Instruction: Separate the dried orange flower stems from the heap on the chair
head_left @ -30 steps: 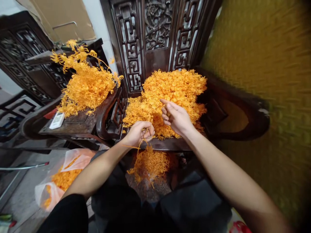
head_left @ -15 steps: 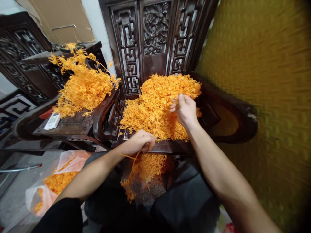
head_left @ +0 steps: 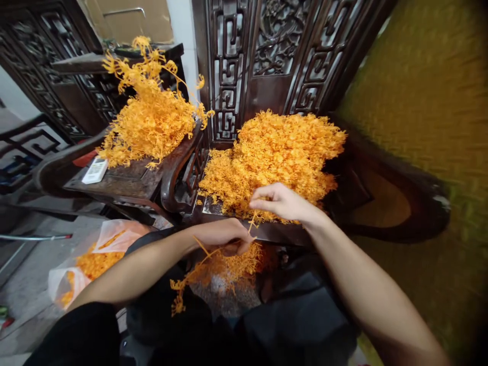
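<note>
My left hand [head_left: 229, 236] is closed round a thin orange plastic sprig [head_left: 179, 290], whose curly tip hangs down to the left and whose bare stem pokes out over my wrist. Just above it, my right hand [head_left: 284, 203] pinches a thin orange stem [head_left: 253, 221] that reaches down to my left fingers. Whether both are one piece I cannot tell. Behind my hands a big heap of orange plastic sprigs [head_left: 290, 152] covers the seat of a dark carved wooden chair [head_left: 270, 94]. More orange sprigs [head_left: 244, 264] lie below, between my knees.
At the left, another bunch of orange sprigs [head_left: 152, 122] rests on a dark wooden table [head_left: 133, 180], near a white remote-like device [head_left: 95, 170]. A clear plastic bag [head_left: 110, 236] with orange pieces lies on the floor. The chair's curved armrest [head_left: 430, 208] juts out at right.
My right hand has come down from the heap to just above my left hand, with a stem now between them. The view has shifted, moving the scene rightward.
</note>
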A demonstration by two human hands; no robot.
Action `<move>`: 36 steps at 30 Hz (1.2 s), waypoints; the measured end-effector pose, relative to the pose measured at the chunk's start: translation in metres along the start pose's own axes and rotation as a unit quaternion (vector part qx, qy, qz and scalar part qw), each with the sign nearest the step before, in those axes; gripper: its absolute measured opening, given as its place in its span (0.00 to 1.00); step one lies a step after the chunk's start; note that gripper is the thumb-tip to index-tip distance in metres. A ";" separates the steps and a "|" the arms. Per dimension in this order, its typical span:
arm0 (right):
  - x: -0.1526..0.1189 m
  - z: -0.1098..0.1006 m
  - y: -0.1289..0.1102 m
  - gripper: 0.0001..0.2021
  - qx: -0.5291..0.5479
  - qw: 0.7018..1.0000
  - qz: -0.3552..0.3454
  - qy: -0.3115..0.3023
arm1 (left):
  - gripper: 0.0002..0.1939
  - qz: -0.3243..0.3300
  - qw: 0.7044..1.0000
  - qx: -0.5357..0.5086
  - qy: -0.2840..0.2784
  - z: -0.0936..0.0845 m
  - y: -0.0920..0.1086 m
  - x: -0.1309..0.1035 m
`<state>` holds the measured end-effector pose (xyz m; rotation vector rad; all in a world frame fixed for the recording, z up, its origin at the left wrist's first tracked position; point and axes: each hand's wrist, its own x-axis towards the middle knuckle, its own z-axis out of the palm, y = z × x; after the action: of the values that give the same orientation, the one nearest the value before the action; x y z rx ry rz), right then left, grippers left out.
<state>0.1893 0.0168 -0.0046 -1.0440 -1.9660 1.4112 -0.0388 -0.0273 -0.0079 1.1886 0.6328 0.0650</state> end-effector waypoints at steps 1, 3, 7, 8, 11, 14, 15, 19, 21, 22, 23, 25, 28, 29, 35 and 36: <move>0.004 -0.001 0.001 0.22 0.015 0.998 -0.010 0.067 | 0.19 -0.002 1.000 0.005 -0.004 0.002 0.000 -0.004; 0.013 -0.011 0.004 0.24 0.086 0.963 -0.045 0.250 | 0.19 -0.022 0.997 0.046 -0.049 0.006 -0.002 -0.012; 0.046 -0.057 -0.001 0.23 0.135 0.896 -0.083 0.416 | 0.18 -0.051 0.981 0.148 -0.114 0.004 -0.013 -0.021; 0.059 -0.068 -0.003 0.21 0.083 0.905 -0.069 0.411 | 0.18 -0.034 0.983 0.157 -0.088 0.001 -0.016 -0.020; 0.108 -0.087 -0.009 0.15 -0.168 0.908 -0.040 0.381 | 0.19 0.011 0.987 0.161 -0.015 -0.011 -0.023 -0.016; 0.162 -0.090 -0.005 0.14 -0.342 0.882 -0.036 0.322 | 0.20 0.014 0.985 0.168 0.023 -0.017 -0.025 -0.007; 0.177 -0.090 -0.001 0.14 -0.382 0.877 -0.026 0.289 | 0.20 0.013 0.984 0.175 0.033 -0.017 -0.026 -0.004; 0.215 -0.091 0.015 0.14 -0.503 0.848 0.001 0.168 | 0.18 0.020 0.979 0.194 0.055 -0.012 -0.027 0.006; 0.220 -0.093 0.017 0.14 -0.513 0.848 -0.021 0.131 | 0.18 0.022 0.981 0.186 0.052 -0.010 -0.027 0.010; 0.218 -0.094 0.015 0.16 -0.513 0.849 -0.034 0.119 | 0.18 0.021 0.983 0.175 0.053 -0.010 -0.026 0.011; 0.213 -0.094 0.012 0.20 -0.513 0.849 -0.051 0.117 | 0.18 0.020 0.986 0.159 0.051 -0.011 -0.025 0.011; 0.193 -0.087 0.002 0.28 -0.491 0.849 -0.108 0.160 | 0.20 0.022 0.992 0.111 0.053 -0.016 -0.021 0.010; 0.137 -0.057 -0.008 0.25 -0.354 0.866 -0.182 0.301 | 0.21 0.066 0.994 0.004 0.083 -0.028 -0.009 0.003; 0.114 -0.042 -0.009 0.24 -0.278 0.883 -0.166 0.341 | 0.21 0.095 0.989 -0.044 0.105 -0.032 -0.004 0.001; 0.003 0.047 -0.001 0.31 0.141 0.984 -0.011 0.108 | 0.19 0.241 0.908 -0.266 0.218 -0.044 0.015 0.003; -0.005 0.054 0.000 0.29 0.166 0.984 0.016 0.065 | 0.19 0.254 0.902 -0.269 0.223 -0.044 0.016 0.007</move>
<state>0.1510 -0.0172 -0.0223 -0.9869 -1.5604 1.5790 -0.0507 0.0184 -0.0066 0.7638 0.6289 0.9232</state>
